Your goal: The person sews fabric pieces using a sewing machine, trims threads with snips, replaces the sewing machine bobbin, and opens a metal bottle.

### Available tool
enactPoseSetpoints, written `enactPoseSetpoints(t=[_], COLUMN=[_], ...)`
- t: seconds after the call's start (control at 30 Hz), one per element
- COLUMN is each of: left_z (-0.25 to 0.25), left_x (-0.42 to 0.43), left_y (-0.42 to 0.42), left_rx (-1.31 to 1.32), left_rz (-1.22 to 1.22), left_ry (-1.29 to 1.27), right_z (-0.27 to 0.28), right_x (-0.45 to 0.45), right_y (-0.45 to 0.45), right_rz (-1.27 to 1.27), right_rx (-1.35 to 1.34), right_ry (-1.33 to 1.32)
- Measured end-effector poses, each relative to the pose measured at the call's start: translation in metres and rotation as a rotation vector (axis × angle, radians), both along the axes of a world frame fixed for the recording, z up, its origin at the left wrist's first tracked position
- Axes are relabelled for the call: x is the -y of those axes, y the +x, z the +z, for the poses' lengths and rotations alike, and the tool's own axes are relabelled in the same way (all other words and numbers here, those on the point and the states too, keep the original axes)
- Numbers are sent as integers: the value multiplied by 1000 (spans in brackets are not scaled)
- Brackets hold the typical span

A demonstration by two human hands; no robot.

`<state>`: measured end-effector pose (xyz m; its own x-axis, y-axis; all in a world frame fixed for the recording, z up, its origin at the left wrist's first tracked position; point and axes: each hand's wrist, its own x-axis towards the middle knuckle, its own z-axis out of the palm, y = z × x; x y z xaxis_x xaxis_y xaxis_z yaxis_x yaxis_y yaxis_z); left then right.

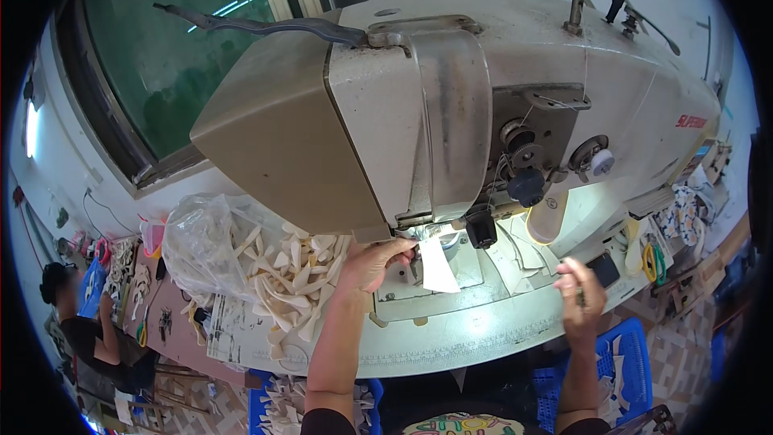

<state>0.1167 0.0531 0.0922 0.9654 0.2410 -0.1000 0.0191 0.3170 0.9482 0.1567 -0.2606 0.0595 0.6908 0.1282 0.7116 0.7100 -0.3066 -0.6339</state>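
Under the head of a large sewing machine [451, 113], a white fabric piece [439, 266] hangs at the needle area, its wider end toward me. My left hand [374, 264] pinches at its left edge beside the presser foot, fingertips partly hidden there. Over the right front of the machine bed [499, 306], my right hand [581, 298] is raised with curled fingers. Something small and dark shows between them, too small to name. A pile of cream-coloured, narrow sewn pieces [302, 274] lies left of my left hand.
Flat white cut pieces [515, 258] and a dark phone-like object [602, 270] lie right of the needle. Scissors [651, 262] are further right. Blue baskets [636, 362] with pieces stand below the table edge. A co-worker [93, 330] sits at far left.
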Motion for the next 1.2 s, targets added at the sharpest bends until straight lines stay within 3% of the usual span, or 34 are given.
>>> enactPoseSetpoints(t=[0.17, 0.2, 0.33, 0.4, 0.6, 0.73, 1.03, 1.2], left_z=[7, 7, -4, -6, -53, -62, -59, -62], left_x=[5, 8, 18, 31, 78, 86, 98, 91], left_y=[-3, -4, -30, -54, -67, -67, -65, -70], left_rx=[5, 4, 44, -17, 51, 72, 40, -9], left_rz=[-1, 0, -152, -218, 32, 89, 63, 5], left_ry=[64, 77, 127, 105, 44, 49, -70, -149], right_z=[-8, 3, 17, 22, -3, -25, -37, -43], right_x=[-29, -29, -21, -22, -43, -44, -51, -38], right_y=[-19, -27, -45, -57, -72, -80, -70, -66], right_rz=[155, 188, 293, 249, 243, 190, 165, 53], right_rx=[-75, -294, -398, -288, -13, -124, -1, -203], right_ry=[-174, -229, -162, -118, -224, -279, -297, -57])
